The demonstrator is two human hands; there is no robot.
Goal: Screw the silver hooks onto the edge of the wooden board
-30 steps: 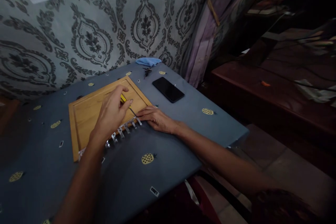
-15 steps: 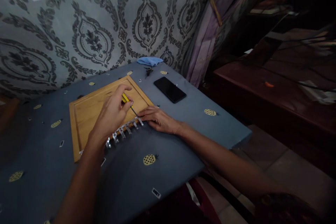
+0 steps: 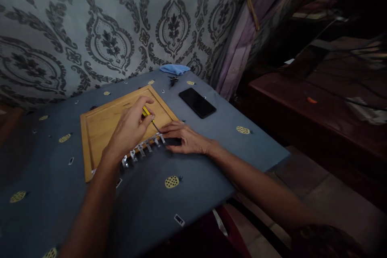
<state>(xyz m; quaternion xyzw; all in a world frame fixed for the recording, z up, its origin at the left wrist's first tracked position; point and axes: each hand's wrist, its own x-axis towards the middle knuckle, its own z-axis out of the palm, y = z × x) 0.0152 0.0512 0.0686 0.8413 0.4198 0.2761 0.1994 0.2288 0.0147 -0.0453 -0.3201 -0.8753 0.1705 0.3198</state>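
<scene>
Left hand (image 3: 130, 125) holding yellow screwdriver (image 3: 146, 111), tip at metal hook strip (image 3: 141, 150) along near edge of wooden board (image 3: 104, 131), flat on surface (image 3: 205, 173); right hand (image 3: 191, 139) at strip's end, cannot tell if gripping

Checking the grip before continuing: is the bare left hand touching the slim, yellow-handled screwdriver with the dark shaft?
Touching. The head view shows the left hand holding the screwdriver, its handle between thumb and fingers.
</scene>
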